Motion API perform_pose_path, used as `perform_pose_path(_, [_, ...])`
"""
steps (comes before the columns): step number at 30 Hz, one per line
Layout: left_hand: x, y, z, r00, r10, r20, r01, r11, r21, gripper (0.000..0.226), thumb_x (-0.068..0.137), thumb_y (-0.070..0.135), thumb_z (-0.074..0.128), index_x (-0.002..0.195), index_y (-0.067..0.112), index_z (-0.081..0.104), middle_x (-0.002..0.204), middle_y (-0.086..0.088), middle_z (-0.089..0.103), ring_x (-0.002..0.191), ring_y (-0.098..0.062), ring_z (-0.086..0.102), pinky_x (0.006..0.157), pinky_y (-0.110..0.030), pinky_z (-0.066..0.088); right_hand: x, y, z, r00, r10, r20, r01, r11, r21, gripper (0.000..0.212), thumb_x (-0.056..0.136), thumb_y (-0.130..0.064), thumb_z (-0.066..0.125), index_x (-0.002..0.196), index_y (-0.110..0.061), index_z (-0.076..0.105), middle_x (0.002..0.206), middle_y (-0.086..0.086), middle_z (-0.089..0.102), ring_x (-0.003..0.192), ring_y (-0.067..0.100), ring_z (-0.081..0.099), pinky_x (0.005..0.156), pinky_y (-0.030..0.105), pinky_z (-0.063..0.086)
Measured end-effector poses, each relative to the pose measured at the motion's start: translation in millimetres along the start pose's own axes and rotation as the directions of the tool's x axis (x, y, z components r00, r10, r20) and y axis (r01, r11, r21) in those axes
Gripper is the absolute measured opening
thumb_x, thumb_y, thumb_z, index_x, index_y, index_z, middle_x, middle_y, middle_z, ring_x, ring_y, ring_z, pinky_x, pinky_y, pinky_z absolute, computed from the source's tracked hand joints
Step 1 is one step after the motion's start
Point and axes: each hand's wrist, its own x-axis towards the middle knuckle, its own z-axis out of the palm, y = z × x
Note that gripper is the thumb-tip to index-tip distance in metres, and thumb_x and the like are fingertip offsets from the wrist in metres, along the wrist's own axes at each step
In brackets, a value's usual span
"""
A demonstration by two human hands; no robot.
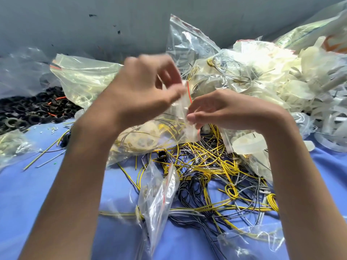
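left hand (146, 91), right hand (231, 111): 2 | held bag (180, 117): 1 | wires (206, 175), black rings (37, 109): uncountable (tangled heaps)

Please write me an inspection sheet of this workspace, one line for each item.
Surface: blue cloth, mostly covered.
Job's things: clear zip bag with red strip, a white plastic part inside.
Clutter: black rings at left; bagged white plastic parts at right; another zip bag in front.
Hands: left hand and right hand both pinch the bag's mouth.
Cables: loose yellow, grey and black wires tangled on the cloth.
Surroundings: grey wall behind.
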Motion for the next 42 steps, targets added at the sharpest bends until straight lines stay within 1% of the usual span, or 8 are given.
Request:
perform_pose_path(3, [-9.7,7.8,2.6,0.732,-0.193,0.653,0.026,0.966,0.255,0.060,0.049,0.081,0.067,0.082,0.031,0.067,0.069,0.023,0.066,0.060,0.006,0.059,0.058,-0.017,0.049,-0.9,2.1,-0.6,0.999,0.037,0.012,-0.037,0.999,-0.029,0.022,0.089,-0.046,0.056,0.100,-0.031,0.068,0.081,-0.013,0.072,0.074,0.001,0.066,0.069,0.024,0.051])
perform_pose_path(6, [-13.2,5.9,24.4,0.516,-0.396,0.760,-0.019,0.881,0.472,0.065,0.050,0.076,0.071,0.091,0.025,0.071,0.071,0.017,0.071,0.059,0.003,0.062,0.056,-0.013,0.049,-2.4,2.7,-1.1,0.997,0.067,0.028,-0.066,0.997,-0.051,0.027,0.089,-0.049,0.055,0.107,-0.033,0.066,0.085,-0.014,0.072,0.081,-0.001,0.065,0.077,0.019,0.048])
perform_pose_path(12, [-13.0,4.6,45.4,0.450,-0.456,0.768,0.039,0.869,0.493,0.040,0.061,0.049,0.081,0.081,0.015,0.075,0.051,0.015,0.065,0.036,0.008,0.049,0.031,-0.008,0.028,-2.6,4.8,-3.2,0.998,0.066,0.019,-0.065,0.997,-0.045,0.024,0.089,-0.048,0.056,0.104,-0.033,0.067,0.083,-0.013,0.072,0.080,0.005,0.066,0.074,0.025,0.049])
perform_pose_path(18, [-11.1,6.9,43.7,0.525,-0.303,0.795,-0.014,0.931,0.364,0.006,0.073,0.021,0.065,0.076,0.020,0.070,0.058,0.008,0.066,0.050,-0.004,0.058,0.048,-0.015,0.046,-3.8,0.9,-4.1,0.995,-0.044,-0.085,0.048,0.998,0.042,0.015,0.090,-0.035,0.060,0.094,-0.024,0.070,0.077,-0.008,0.072,0.072,0.006,0.067,0.065,0.017,0.049])
perform_pose_path(24, [-6.7,9.3,10.9,0.852,0.000,0.524,-0.086,0.986,0.140,0.018,0.082,0.017,0.057,0.083,0.030,0.068,0.061,0.013,0.052,0.057,-0.001,0.048,0.057,-0.022,0.041,-3.2,-13.0,-1.1,0.979,-0.193,-0.065,0.203,0.948,0.245,0.038,0.092,-0.045,0.051,0.095,-0.009,0.066,0.092,0.011,0.070,0.089,0.024,0.066,0.089,0.050,0.051])
perform_pose_path(28, [-6.7,4.6,-6.4,0.980,0.097,0.174,-0.099,0.995,0.003,0.017,0.087,0.014,0.064,0.083,0.030,0.069,0.072,0.009,0.063,0.064,-0.005,0.053,0.058,-0.017,0.041,-7.8,-12.0,-5.1,0.976,-0.218,-0.002,0.199,0.890,0.410,0.055,0.075,-0.057,0.068,0.110,-0.015,0.063,0.106,0.000,0.071,0.105,0.013,0.066,0.093,0.029,0.052])
perform_pose_path(35, [0.0,1.6,-8.1,0.925,0.059,-0.376,-0.073,0.997,-0.023,0.003,0.084,0.028,0.068,0.087,0.029,0.067,0.067,0.021,0.056,0.055,0.005,0.047,0.055,-0.008,0.035,-4.8,-11.5,1.4,0.981,-0.186,-0.058,0.195,0.920,0.340,0.031,0.084,-0.032,0.066,0.090,-0.002,0.058,0.098,0.020,0.069,0.096,0.043,0.061,0.089,0.062,0.042])
perform_pose_path(42, [1.7,7.6,-7.3,0.826,0.016,-0.564,-0.094,0.989,-0.110,0.006,0.086,0.033,0.065,0.082,0.031,0.062,0.071,0.023,0.057,0.062,0.008,0.050,0.060,-0.011,0.037,-4.0,-13.3,1.6,0.980,-0.195,-0.033,0.186,0.857,0.480,0.047,0.074,-0.034,0.067,0.116,-0.017,0.052,0.097,0.007,0.073,0.088,0.014,0.067,0.084,0.038,0.051])
